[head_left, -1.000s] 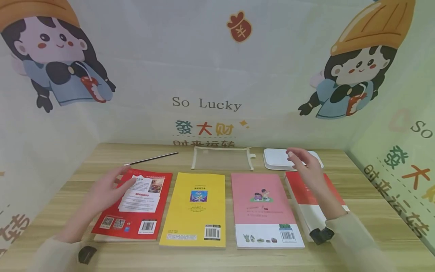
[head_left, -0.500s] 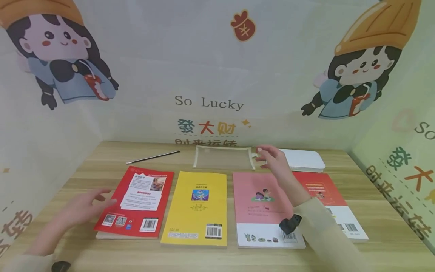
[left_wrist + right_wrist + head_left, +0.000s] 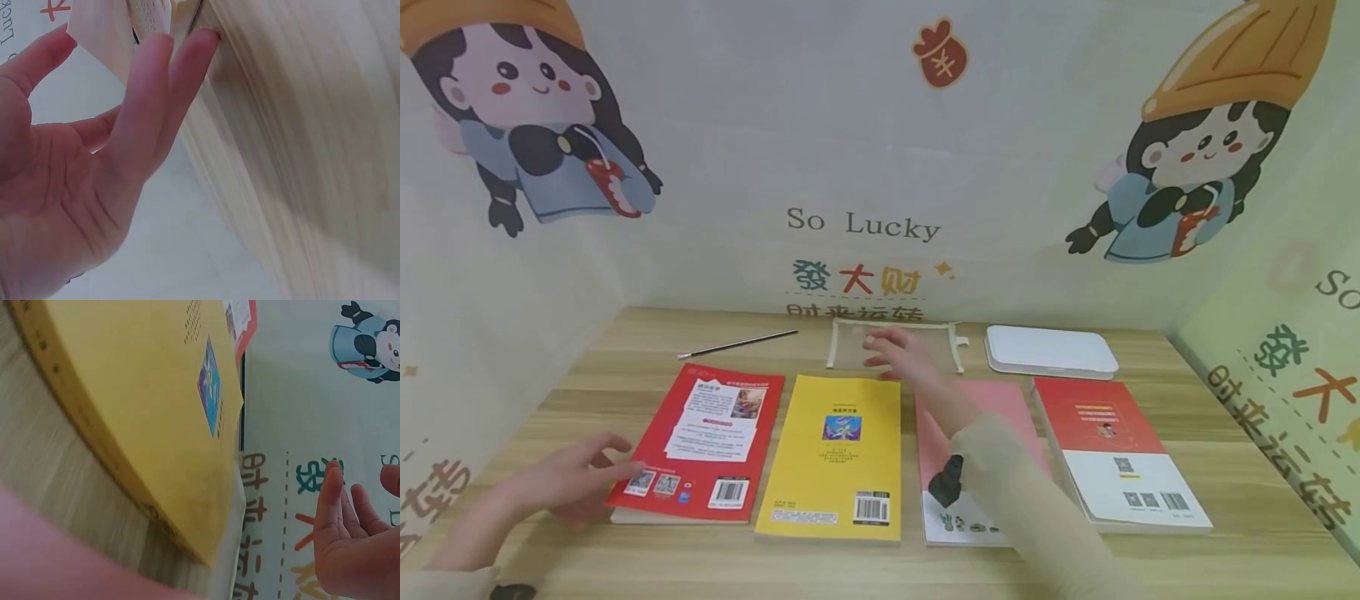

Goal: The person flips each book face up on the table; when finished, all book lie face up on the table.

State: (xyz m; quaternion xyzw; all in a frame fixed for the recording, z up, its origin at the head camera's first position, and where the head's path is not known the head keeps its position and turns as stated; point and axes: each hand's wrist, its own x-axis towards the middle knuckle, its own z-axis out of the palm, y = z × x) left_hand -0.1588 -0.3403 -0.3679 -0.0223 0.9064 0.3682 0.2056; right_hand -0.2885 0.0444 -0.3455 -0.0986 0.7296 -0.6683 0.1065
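Observation:
My left hand [image 3: 561, 479] is at the lower left edge of a red book [image 3: 718, 442] in the head view. Its fingers look relaxed in the left wrist view, with the thumb and fingertips close to the book [image 3: 103, 37]; contact is hard to tell. My right hand [image 3: 898, 354] hovers with loosely bent fingers in front of a see-through mesh zip pouch [image 3: 846, 346], covering part of it. Nothing is between those fingers in the right wrist view, where the hand [image 3: 350, 550] is above a yellow book [image 3: 144, 406].
A pink-and-white book [image 3: 940, 417], partly behind my right sleeve, and a red-and-white book [image 3: 1123, 454] lie to the right. Behind them sits a white flat case [image 3: 1051, 350]. A thin dark paintbrush-like stick [image 3: 737, 344] lies at the back left of the wooden table [image 3: 820, 571].
My right hand has moved left, from over the white case to the pouch. My left hand has come down and nearer, from the red book's upper part to its lower left edge.

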